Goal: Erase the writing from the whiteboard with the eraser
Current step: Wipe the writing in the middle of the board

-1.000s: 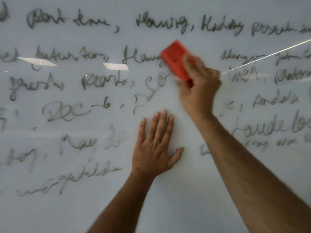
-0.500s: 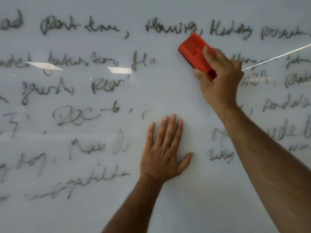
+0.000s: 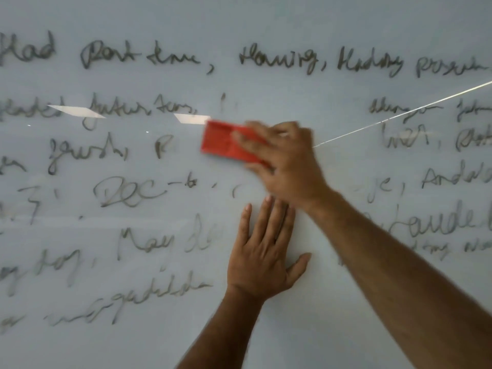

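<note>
Red plastic block eraser (image 3: 226, 143) is gripped by the right hand (image 3: 287, 163).
Left hand (image 3: 263, 251) is laid flat, fingers spread, on the scribbled white whiteboard (image 3: 266, 22).

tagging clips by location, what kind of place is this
Likely an office, meeting room or classroom. A large whiteboard full of handwriting fills the view, rectangular ceiling lights reflect in it, and the right hand wipes with a red eraser.

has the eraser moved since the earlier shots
Yes. The eraser went left and down: it was under "Having" on the top line, now it sits left of that word, a line lower.
</note>
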A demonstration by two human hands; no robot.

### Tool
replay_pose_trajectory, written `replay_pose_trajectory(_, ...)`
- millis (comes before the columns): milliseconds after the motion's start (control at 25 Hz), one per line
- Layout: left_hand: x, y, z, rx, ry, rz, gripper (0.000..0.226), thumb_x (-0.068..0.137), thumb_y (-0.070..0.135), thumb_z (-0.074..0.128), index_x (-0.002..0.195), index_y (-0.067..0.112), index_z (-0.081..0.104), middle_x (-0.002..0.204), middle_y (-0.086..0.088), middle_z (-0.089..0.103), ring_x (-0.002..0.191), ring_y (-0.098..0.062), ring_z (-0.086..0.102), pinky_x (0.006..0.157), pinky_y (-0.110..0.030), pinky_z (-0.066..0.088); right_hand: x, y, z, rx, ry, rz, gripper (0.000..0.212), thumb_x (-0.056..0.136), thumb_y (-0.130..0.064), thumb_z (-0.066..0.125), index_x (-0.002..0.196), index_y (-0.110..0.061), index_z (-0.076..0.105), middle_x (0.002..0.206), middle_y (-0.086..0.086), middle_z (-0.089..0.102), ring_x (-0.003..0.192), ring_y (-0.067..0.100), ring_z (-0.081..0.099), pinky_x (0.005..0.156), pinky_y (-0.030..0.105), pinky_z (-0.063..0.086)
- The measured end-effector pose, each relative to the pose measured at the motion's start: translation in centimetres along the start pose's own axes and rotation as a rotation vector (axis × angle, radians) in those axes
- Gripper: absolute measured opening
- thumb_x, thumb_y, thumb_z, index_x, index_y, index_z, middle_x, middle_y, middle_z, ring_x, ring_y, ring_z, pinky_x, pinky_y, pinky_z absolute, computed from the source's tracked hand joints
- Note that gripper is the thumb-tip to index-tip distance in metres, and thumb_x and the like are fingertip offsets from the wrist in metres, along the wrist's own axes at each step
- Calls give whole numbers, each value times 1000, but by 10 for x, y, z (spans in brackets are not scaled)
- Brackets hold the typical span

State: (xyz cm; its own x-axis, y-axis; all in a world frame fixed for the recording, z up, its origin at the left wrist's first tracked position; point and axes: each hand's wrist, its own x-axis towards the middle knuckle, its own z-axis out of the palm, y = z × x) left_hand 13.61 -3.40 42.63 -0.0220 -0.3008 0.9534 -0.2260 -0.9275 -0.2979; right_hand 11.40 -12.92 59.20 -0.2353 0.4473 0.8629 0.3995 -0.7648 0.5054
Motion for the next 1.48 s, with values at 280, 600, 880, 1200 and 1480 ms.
replay_pose_trajectory(280,0,3,0,-3,-13,-9,88,98,65,45,162,8,29,171,-14,22,160,-30,18,126,-58,24,58,98,-16,-118,236,775,61,91,-42,64,149,-36,47,142,-13,56,117,35,49,88,34,30)
replay_pose_trajectory(600,1,-1,0,47,-74,52,83,97,70,39,157,14,44,164,-12,38,156,-32,26,128,-57,21,59,-52,32,6,-13,161,56,86,-42,72,140,-36,59,143,-10,59,103,28,55,84,36,36)
replay_pose_trajectory(880,23,-30,-38,-247,250,-155,63,83,38,73,136,11,51,136,-17,64,126,-35,60,107,-54,44,0,-8,-3,97,-76,74,56,86,-34,72,140,-24,60,135,0,64,106,25,53,92,49,47)
replay_pose_trajectory(1200,68,-109,-55,29,82,-148,79,97,58,54,156,7,42,150,-14,55,137,-35,52,118,-59,34,14,1,-19,339,-397,-106,91,85,-7,65,161,-6,15,158,4,43,138,20,47,125,39,26)
replay_pose_trajectory(1480,39,-104,-50,131,260,-53,60,92,48,71,134,5,68,108,-10,72,78,-33,61,69,-42,41,-13,29,-13,351,-8,419,61,98,-9,44,156,0,28,164,20,28,155,32,23,129,48,16)
